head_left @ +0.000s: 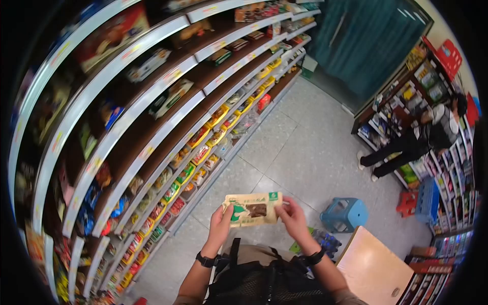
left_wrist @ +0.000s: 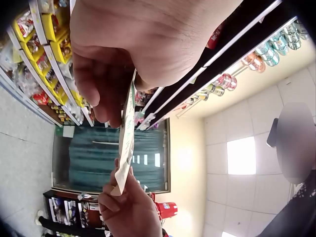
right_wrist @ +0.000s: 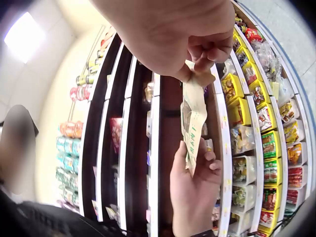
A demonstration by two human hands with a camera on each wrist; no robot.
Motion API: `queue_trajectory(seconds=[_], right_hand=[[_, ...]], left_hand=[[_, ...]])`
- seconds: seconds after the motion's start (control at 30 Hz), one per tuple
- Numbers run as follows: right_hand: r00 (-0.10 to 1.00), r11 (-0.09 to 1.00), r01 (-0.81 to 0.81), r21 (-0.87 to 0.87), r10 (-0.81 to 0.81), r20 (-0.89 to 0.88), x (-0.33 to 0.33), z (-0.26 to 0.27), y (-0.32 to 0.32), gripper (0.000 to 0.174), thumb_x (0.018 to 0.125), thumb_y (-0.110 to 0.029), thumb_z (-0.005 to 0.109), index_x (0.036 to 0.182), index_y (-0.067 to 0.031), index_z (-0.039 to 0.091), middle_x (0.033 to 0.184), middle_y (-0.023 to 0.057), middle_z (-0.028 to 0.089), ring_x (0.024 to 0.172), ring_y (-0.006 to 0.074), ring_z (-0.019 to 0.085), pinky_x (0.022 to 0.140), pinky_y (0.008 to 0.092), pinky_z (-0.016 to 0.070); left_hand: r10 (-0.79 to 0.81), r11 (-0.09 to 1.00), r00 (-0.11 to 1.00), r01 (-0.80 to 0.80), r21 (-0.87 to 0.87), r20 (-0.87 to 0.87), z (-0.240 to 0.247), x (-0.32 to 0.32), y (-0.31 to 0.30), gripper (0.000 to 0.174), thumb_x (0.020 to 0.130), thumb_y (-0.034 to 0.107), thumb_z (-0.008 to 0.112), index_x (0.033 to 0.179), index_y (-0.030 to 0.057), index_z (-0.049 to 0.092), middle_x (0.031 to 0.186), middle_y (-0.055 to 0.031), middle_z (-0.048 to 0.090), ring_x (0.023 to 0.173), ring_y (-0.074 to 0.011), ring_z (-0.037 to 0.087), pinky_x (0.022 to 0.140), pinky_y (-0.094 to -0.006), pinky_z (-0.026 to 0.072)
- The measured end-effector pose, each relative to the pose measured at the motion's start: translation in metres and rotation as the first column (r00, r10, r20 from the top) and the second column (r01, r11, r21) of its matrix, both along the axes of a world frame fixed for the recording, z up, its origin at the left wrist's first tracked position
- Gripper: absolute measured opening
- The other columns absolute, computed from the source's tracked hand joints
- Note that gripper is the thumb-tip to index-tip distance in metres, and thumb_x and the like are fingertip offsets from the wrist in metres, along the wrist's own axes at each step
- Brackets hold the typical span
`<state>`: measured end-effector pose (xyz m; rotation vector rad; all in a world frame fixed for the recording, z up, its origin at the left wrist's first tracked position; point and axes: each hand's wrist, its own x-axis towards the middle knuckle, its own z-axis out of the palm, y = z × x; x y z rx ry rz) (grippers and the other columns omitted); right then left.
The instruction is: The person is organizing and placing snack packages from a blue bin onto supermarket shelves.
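We hold the flat snack packet (head_left: 252, 209) out in front of the shelves (head_left: 168, 132), our left hand (head_left: 221, 222) and right hand (head_left: 293, 217) each pinching one end, and it could slip to the floor (head_left: 305, 152) if either small pinch lets go.

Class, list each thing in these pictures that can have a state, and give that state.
snack packet: held between both hands, off the shelves
left hand: grips the packet's left end
right hand: pinches the packet's right end
blue stool: upright on the floor, unoccupied
shelves: stocked with goods
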<state>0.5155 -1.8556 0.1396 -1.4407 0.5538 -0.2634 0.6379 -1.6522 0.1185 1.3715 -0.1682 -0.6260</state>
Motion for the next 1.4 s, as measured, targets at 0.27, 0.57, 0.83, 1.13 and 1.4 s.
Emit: queue_trajectory(seconds=[0.27,0.57,0.83,1.13,1.4], right_hand=[[0.959,0.946,0.280,-0.164,-0.284,-0.001,0.048,-0.029,-0.214,0.017,0.094,-0.011,0.065,0.110,-0.0030,0.064,0.082,-0.0025,0.065,0.066,0.0005,0.048,0.058,0.0182,0.0365],[0.963,0.907,0.270,0.324,-0.246,-0.114,0.083,-0.020,-0.470,0.068,0.099,-0.036,0.056,0.148,-0.0042,0.021,0.097,0.0120,0.069,0.059,0.0120,0.060,0.050,0.0234,0.0452],[0.975,0.925,0.211,0.316,-0.222,-0.001,0.158,-0.005,-0.632,0.073,0.097,-0.023,0.058,0.150,-0.0042,0.012,0.111,0.0136,0.059,0.073,0.0175,0.063,0.058,0.0263,0.0494],[0.992,0.929,0.120,0.349,-0.096,-0.085,0.331,-0.044,-0.731,0.043,0.096,-0.019,0.055,0.134,-0.0038,0.040,0.107,0.0090,0.061,0.081,0.0151,0.061,0.062,0.0269,0.0473],[0.988,0.886,0.011,0.464,0.060,-0.139,0.537,-0.050,-0.838,0.025,0.095,-0.017,0.057,0.116,-0.0029,0.053,0.089,0.0048,0.064,0.068,0.0112,0.059,0.058,0.0245,0.0474]], left_hand=[[-0.403,0.903,0.896,0.356,0.240,0.187,-0.001,0.119,-0.217,0.025,0.100,0.022,0.056,0.092,-0.0004,0.065,0.074,0.0010,0.055,0.067,-0.0061,0.046,0.058,-0.0240,0.0390],[-0.681,0.731,0.633,0.555,0.396,0.368,0.038,0.146,-0.509,0.026,0.094,0.008,0.059,0.117,0.0073,0.069,0.099,-0.0097,0.066,0.083,-0.0197,0.062,0.072,-0.0288,0.0478],[-0.663,0.747,0.487,0.482,0.458,0.569,0.066,0.183,-0.657,0.033,0.089,0.010,0.062,0.119,0.0199,0.071,0.122,-0.0080,0.058,0.111,-0.0290,0.054,0.094,-0.0360,0.0449],[-0.363,0.917,0.737,0.177,0.356,0.570,0.023,0.314,-0.753,0.056,0.080,0.016,0.073,0.133,0.0106,0.054,0.135,-0.0106,0.046,0.122,-0.0337,0.048,0.101,-0.0390,0.0412],[-0.496,0.858,0.650,0.267,0.439,0.576,-0.010,0.512,-0.869,0.048,0.079,0.011,0.071,0.126,0.0106,0.057,0.132,-0.0110,0.049,0.120,-0.0359,0.048,0.102,-0.0410,0.0403]])
